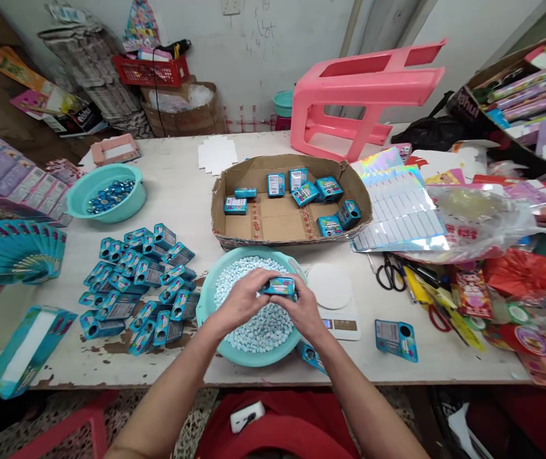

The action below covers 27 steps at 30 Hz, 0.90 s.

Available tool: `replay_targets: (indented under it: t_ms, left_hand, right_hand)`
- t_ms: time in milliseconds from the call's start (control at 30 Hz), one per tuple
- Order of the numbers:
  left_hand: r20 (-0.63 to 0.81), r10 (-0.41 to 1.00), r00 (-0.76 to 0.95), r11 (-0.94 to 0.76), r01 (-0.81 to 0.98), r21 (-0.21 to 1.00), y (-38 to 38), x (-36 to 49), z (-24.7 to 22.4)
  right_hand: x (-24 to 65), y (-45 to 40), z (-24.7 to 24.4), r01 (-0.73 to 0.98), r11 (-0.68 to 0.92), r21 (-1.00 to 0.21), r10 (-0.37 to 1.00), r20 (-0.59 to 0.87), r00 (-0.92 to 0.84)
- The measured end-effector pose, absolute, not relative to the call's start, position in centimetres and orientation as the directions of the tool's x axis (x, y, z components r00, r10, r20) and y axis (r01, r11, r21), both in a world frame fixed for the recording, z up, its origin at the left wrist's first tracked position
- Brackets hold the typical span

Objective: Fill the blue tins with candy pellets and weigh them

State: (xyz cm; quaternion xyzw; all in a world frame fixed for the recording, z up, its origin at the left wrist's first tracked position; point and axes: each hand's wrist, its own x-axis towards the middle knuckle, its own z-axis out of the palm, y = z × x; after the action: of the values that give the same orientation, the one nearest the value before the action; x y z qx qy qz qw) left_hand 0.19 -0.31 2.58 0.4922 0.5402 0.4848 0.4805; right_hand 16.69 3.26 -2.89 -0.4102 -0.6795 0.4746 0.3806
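Over a teal basin [206, 319] filled with pale blue candies [263, 335], both my hands grip one small blue candy box [280, 287]. My left hand [247, 293] is closed on its left end, and my right hand [304, 306] closes on the right end. Left of the basin lie several similar blue boxes [148, 271] with round holes in their ends. A cardboard tray [280, 220] behind the basin holds several more boxes. One box [314, 357] lies partly hidden under my right forearm, and a flattened-looking one [396, 340] lies farther right.
A white scale [344, 325] with a round plate stands right of the basin. A smaller teal bowl [132, 207] holds shiny blue pieces. Black scissors [391, 274], silvery label sheets [397, 210] and plastic-wrapped clutter crowd the right. A pink stool [368, 95] lies tipped at the back.
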Motion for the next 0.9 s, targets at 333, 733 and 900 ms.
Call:
replay_targets:
  t_ms: [333,733,900]
  left_hand:
    - [0.197,0.675,-0.711,0.585,0.679,0.443,0.7,-13.2,-3.1]
    - [0.235,0.685,-0.689,0.685,0.72,0.111,2.3,-15.6,-9.4]
    - [0.342,0.803,-0.488,0.423,0.871,0.248,1.6,-9.6,-7.5]
  right_hand:
    - [30.3,0.8,-4.4,0.446,0.072,-0.892,0.997,0.065,-0.032]
    - [31.5,-4.3,-7.8,0.662,0.098,-0.743,0.983,-0.031,-0.18]
    - [32.5,3.4,-7.6,0.699,0.168,-0.696,0.985,0.152,-0.085]
